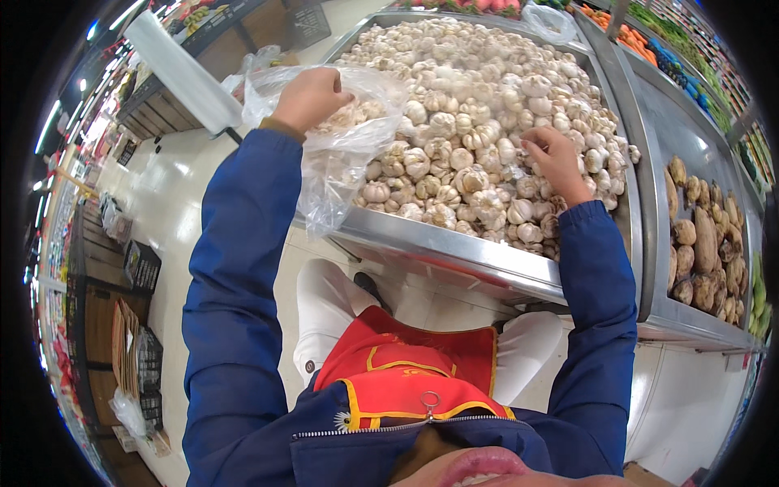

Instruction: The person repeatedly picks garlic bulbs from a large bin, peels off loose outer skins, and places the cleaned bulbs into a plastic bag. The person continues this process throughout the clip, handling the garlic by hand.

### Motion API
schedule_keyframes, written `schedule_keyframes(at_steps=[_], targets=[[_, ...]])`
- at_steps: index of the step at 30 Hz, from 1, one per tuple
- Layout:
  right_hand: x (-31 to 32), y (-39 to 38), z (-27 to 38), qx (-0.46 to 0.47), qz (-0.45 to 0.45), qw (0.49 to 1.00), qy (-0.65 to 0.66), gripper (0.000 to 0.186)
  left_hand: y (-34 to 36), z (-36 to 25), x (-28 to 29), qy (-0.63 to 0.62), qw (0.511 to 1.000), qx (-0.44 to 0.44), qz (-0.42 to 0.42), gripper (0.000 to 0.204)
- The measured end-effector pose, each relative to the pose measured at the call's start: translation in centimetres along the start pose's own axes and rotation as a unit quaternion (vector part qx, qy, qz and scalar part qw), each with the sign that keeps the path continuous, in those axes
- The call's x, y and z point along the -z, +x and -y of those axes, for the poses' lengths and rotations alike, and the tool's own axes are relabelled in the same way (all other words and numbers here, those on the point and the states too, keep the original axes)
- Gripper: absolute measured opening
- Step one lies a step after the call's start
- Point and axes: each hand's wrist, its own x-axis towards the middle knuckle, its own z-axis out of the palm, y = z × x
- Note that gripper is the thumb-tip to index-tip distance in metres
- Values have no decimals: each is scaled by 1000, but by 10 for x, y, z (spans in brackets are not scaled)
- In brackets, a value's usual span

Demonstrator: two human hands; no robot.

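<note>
A broad steel bin (pixel 406 235) is heaped with white garlic bulbs (pixel 438 130). On its left part lies a clear plastic bag (pixel 333 187) with pale, papery bits inside. My left hand (pixel 312 101) is closed over the bag's mouth; what its curled fingertips grip is hidden. My right hand (pixel 556 162) rests among the bulbs at the right of the heap, fingers loosely bent and apart, touching garlic without visibly holding any.
A roll of plastic bags (pixel 174 73) stands on a post at the left. A steel tray of brown root vegetables (pixel 702 247) adjoins the bin on the right. Dark crates (pixel 142 268) line the left side. Carrots (pixel 637 45) show at the upper right.
</note>
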Motion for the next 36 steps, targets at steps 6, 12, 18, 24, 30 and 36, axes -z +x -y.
schedule_keyframes(at_steps=[6,12,18,24,30,36], targets=[[-2,-1,13,-12,69,998,4,18,-15,-84,-32,-238,923,-224,-206,8],[-30,-15,69,288,127,947,-66,34,12,-152,-96,-384,881,-210,-178,7],[-43,-17,69,285,195,921,-177,32,30,-166,-138,-402,886,-151,-177,7],[-18,-4,30,114,147,904,-386,28,30,-165,-146,-378,880,-228,-178,5],[-2,-4,22,-14,62,888,-455,73,27,-166,-147,-382,877,-229,-182,3],[10,8,6,-120,106,863,-480,111,24,-173,-156,-402,874,-227,-149,3]])
